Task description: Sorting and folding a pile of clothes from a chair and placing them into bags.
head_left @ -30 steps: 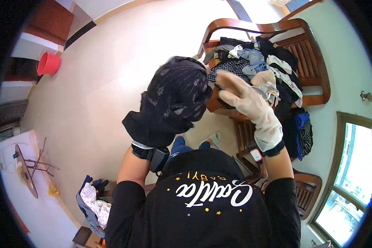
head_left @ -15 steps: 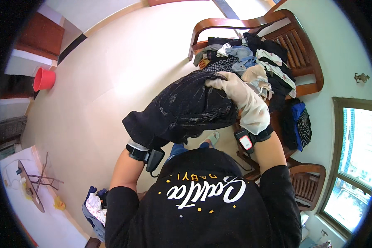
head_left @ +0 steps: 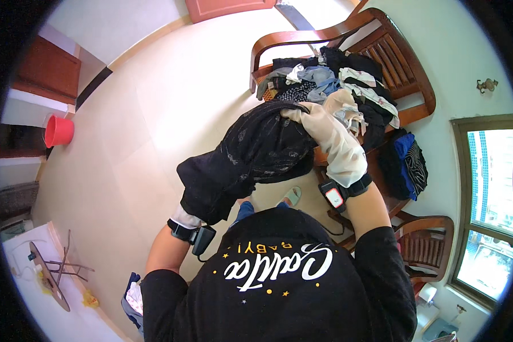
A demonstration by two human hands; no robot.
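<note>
A black garment with faint pale patterning hangs bunched between my arms, above my feet. My right hand, in a loose whitish glove, is closed on the garment's upper right edge. My left hand is buried inside or beneath the cloth at its lower left; only the white glove cuff and wrist strap show, so its fingers are hidden. Behind my right hand a jumbled pile of clothes in black, blue, white and beige lies on a wooden bench.
Dark and blue folded clothes lie by the window, near a wooden chair. A red bucket stands at the left wall on the pale floor. A folding ironing board and more clothes are at lower left.
My right hand has gone from open, with fingers apart beside the garment, to closed on it. My left hand and the cloth have shifted, and the garment now stretches out toward the right hand.
</note>
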